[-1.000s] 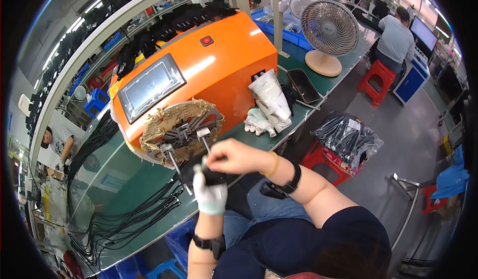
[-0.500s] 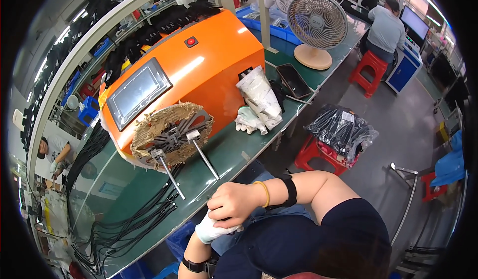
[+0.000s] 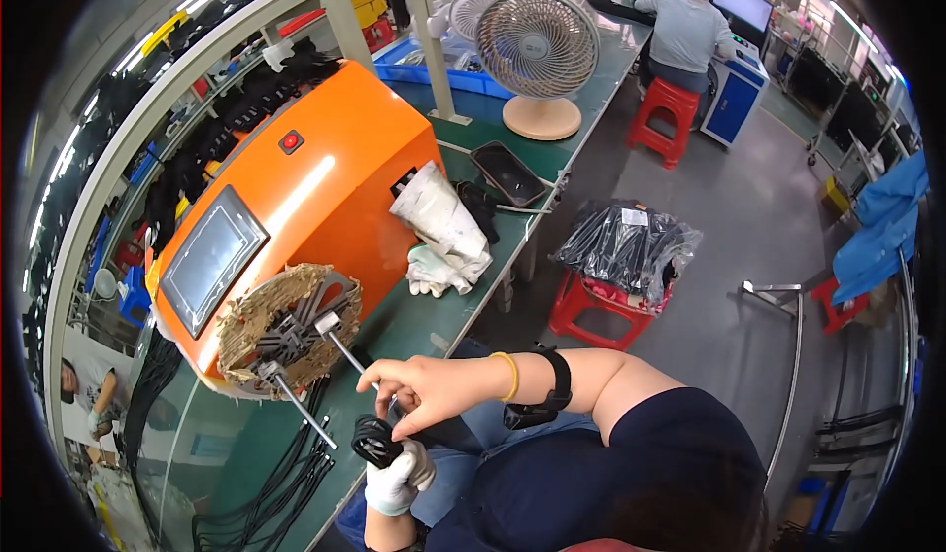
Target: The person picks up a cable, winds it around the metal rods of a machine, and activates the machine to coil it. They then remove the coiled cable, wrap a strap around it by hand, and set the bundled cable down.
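Observation:
A small coil of black cable (image 3: 376, 442) stands up from my left hand (image 3: 398, 481), which wears a white glove and is closed around its lower part. My bare right hand (image 3: 422, 394) is just above, its index finger stretched out, its thumb at the coil's edge and its fingers apart. Beyond both hands is the orange machine (image 3: 370, 123) with a round, tan-crusted wheel (image 3: 286, 330) and two metal rods sticking out toward me. Loose black cables (image 3: 281, 493) lie on the green bench to the left of my hands.
White gloves (image 3: 439, 268) and a whitish sleeve (image 3: 443, 219) lie beside the machine, near a phone (image 3: 507, 172) and a fan (image 3: 540, 54). A red stool (image 3: 591, 317) holds plastic-wrapped black goods (image 3: 631, 256). One person (image 3: 680, 25) sits farther off; another (image 3: 94, 394) is at the far left.
My right hand has lifted off my gloved left hand, and the coil of black cable now shows between them. The whole view has shifted, so the machine and bench appear farther left.

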Tool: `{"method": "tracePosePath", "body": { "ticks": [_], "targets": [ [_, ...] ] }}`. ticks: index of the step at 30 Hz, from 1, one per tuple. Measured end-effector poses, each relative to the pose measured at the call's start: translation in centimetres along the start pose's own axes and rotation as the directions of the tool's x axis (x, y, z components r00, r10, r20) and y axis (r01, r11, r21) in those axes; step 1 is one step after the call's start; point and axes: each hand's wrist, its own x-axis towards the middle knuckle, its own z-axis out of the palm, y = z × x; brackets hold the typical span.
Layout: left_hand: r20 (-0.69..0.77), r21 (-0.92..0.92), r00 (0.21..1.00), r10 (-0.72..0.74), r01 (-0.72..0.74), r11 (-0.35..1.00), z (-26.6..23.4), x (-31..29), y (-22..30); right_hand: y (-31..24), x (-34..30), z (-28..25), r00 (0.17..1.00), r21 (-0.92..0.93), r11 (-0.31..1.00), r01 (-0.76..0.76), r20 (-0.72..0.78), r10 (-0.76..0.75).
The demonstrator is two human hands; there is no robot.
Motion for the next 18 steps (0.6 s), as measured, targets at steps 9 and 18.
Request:
{"method": "tracePosePath", "body": {
  "ticks": [9, 18],
  "targets": [
    [-0.179, 0.161, 0.977, 0.117, -0.088, 0.983, -1.3, 0.1, 0.2, 3.5, -2.9, 2.4, 0.977, -0.392, 0.897, 0.205, 0.023, -0.213],
    [-0.151, -0.026, 0.964, -0.220, 0.218, 0.975, -2.2, -0.6, 1.4, -0.6, -4.7, 0.8, 0.808, -0.263, 0.809, 0.526, 0.450, -0.379]
  ]
}}
